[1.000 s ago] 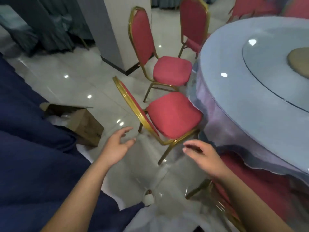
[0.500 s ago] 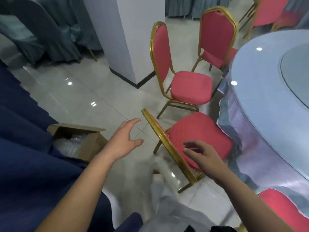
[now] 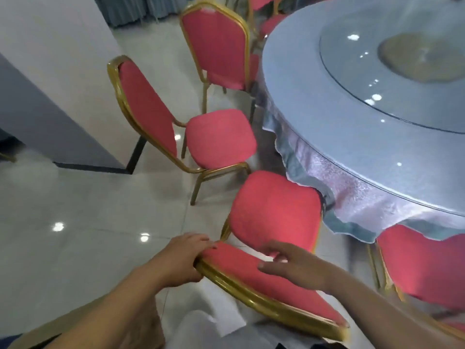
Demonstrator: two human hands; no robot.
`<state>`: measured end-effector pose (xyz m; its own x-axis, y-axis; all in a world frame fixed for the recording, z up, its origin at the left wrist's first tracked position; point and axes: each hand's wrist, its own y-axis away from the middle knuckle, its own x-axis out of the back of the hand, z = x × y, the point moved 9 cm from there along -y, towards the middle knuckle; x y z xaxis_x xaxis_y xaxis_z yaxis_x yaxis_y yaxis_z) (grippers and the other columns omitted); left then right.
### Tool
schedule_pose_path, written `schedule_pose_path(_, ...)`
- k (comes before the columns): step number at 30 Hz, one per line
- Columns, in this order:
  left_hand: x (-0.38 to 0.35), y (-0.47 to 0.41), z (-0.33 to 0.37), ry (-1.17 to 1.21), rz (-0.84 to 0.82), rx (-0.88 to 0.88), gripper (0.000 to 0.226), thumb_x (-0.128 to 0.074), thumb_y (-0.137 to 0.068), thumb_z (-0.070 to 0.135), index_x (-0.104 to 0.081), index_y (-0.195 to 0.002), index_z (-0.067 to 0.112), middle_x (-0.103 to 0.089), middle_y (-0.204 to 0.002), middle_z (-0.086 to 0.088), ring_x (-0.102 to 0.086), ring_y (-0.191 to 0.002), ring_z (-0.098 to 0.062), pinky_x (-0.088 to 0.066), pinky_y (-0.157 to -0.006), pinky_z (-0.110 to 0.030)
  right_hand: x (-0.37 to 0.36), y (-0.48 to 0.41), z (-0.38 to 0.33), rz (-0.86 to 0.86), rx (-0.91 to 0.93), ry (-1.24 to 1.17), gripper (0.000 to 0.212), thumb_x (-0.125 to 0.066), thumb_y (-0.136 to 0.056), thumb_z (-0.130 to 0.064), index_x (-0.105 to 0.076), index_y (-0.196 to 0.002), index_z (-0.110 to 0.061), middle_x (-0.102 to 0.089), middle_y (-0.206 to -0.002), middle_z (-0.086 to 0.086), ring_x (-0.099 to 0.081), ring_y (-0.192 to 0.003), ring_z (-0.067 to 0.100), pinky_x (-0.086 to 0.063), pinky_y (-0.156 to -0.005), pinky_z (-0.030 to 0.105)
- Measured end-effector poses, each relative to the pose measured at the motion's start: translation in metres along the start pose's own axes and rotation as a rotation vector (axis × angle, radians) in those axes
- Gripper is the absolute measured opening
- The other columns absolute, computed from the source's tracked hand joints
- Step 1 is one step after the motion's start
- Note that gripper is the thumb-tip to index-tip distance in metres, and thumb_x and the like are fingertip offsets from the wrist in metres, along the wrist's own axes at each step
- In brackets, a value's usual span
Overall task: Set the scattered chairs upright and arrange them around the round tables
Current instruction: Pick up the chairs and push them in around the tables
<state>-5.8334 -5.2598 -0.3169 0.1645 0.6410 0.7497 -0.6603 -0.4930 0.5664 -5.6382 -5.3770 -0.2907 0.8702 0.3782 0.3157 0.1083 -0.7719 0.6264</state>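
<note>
The left hand (image 3: 180, 260) clasps the chair's backrest (image 3: 264, 280) top; its seat (image 3: 275, 210) lies toward one o'clock, under the round table (image 3: 327, 117). The right hand (image 3: 294, 268) rests open on the padding.

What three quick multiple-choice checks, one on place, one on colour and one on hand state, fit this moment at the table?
1. Where is the nearest chair's seat?
A. at the tablecloth's edge
B. against the pillar
C. on the table top

2. What colour are the chair frames?
A. silver
B. gold
C. black

3. What is the left hand doing?
A. hanging free
B. resting on the table
C. gripping the backrest top

Answers: 1 A, the seat meets the cloth's hem; 2 B, gold tubing edges each red pad; 3 C, its fingers wrap the top rail, while the right hand lies open on the pad.
</note>
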Motion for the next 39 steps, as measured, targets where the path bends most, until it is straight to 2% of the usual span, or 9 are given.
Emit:
schedule_pose_path(5, -0.018, -0.028, 0.013, -0.050, -0.286, -0.312, 0.071, -0.056, -0.077, 0.024, -0.040, -0.140, 0.050, -0.047, -0.139, 0.025, -0.046, -0.124, -0.001, -0.031, -0.091, -0.007, -0.019, 0.051, 0.042, -0.092, -0.259, 0.015, 0.087, -0.052, -0.064, -0.092, -0.037, -0.141, -0.054, -0.035, -0.138, -0.033, -0.036, -0.135, 0.001, -0.028, -0.109, 0.026)
schedule_pose_path(8, -0.014, -0.029, 0.020, -0.109, -0.299, -0.422, 0.070, -0.051, -0.078, 0.026, -0.038, -0.142, 0.051, -0.053, -0.135, 0.023, -0.053, -0.119, -0.004, -0.041, -0.089, -0.014, -0.048, 0.086, 0.044, 0.075, -0.266, -0.147, 0.082, -0.071, -0.065, -0.077, -0.040, -0.138, -0.056, -0.047, -0.137, -0.034, -0.045, -0.130, -0.003, -0.033, -0.109, 0.024)
schedule_pose_path(13, -0.008, -0.024, 0.022, -0.170, -0.352, -0.497, 0.057, -0.058, -0.078, 0.021, -0.052, -0.126, 0.051, -0.066, -0.096, 0.012, -0.062, -0.084, -0.009, -0.052, -0.068, -0.029, -0.062, 0.110, 0.040, 0.827, -0.466, 0.182, 0.050, -0.078, -0.073, -0.047, -0.063, -0.120, -0.047, -0.067, -0.110, -0.018, -0.056, -0.108, 0.010, -0.037, -0.095, 0.030)
schedule_pose_path(21, 0.017, 0.003, -0.012, -0.147, -0.401, -0.589, 0.080, -0.054, -0.084, 0.010, -0.039, -0.092, 0.088, -0.053, -0.083, 0.048, -0.054, -0.082, 0.013, -0.040, -0.058, -0.008, -0.160, 0.094, 0.012, 1.114, -0.673, 0.136, 0.034, -0.073, -0.082, -0.031, -0.062, -0.113, -0.039, -0.059, -0.114, -0.021, -0.048, -0.122, 0.011, -0.030, -0.108, 0.045)
schedule_pose_path(24, 0.017, -0.003, -0.019, -0.146, -0.312, -0.605, 0.078, -0.050, -0.082, 0.009, -0.042, -0.106, 0.083, -0.055, -0.086, 0.039, -0.055, -0.085, 0.008, -0.039, -0.062, -0.012, -0.165, 0.091, 0.014, 1.258, -0.650, 0.020, 0.034, -0.082, -0.076, -0.020, -0.068, -0.106, -0.030, -0.063, -0.112, -0.014, -0.051, -0.119, 0.019, -0.032, -0.107, 0.049)
schedule_pose_path(28, 0.023, -0.025, -0.029, -0.154, -0.293, -0.639, 0.076, -0.056, -0.079, 0.008, -0.047, -0.109, 0.077, -0.038, -0.111, 0.055, -0.043, -0.102, 0.020, -0.039, -0.076, -0.010, -0.156, 0.075, 0.021, 1.212, -0.666, 0.027, 0.022, -0.075, -0.083, -0.024, -0.064, -0.100, -0.034, -0.060, -0.107, -0.016, -0.051, -0.118, 0.013, -0.026, -0.112, 0.047)
schedule_pose_path(31, 0.045, -0.062, -0.026, -0.052, -0.215, -0.608, 0.064, -0.060, -0.077, -0.005, -0.062, -0.115, 0.047, -0.043, -0.121, 0.035, -0.045, -0.115, 0.006, -0.034, -0.088, -0.003, -0.125, 0.056, 0.022, 1.223, -0.665, -0.012, 0.017, -0.068, -0.085, -0.023, -0.061, -0.097, -0.033, -0.061, -0.104, -0.013, -0.050, -0.115, 0.016, -0.025, -0.111, 0.047)
schedule_pose_path(34, 0.073, -0.098, -0.007, 0.004, -0.055, -0.543, 0.053, -0.059, -0.075, -0.012, -0.069, -0.117, 0.018, -0.059, -0.120, 0.001, -0.055, -0.115, -0.018, -0.038, -0.091, -0.017, -0.076, 0.042, 0.028, 1.182, -0.704, -0.014, 0.025, -0.058, -0.082, -0.013, -0.061, -0.098, -0.032, -0.061, -0.103, -0.007, -0.050, -0.112, 0.021, -0.031, -0.106, 0.049)
schedule_pose_path(39, 0.107, -0.146, 0.027, -0.017, 0.060, -0.425, 0.049, -0.054, -0.080, -0.006, -0.070, -0.120, 0.017, -0.068, -0.119, -0.006, -0.061, -0.110, -0.024, -0.043, -0.088, -0.027, -0.009, 0.035, 0.042, 1.166, -0.726, -0.036, 0.029, -0.044, -0.080, -0.003, -0.056, -0.087, -0.029, -0.053, -0.086, -0.005, -0.050, -0.102, 0.026, -0.031, -0.104, 0.051)
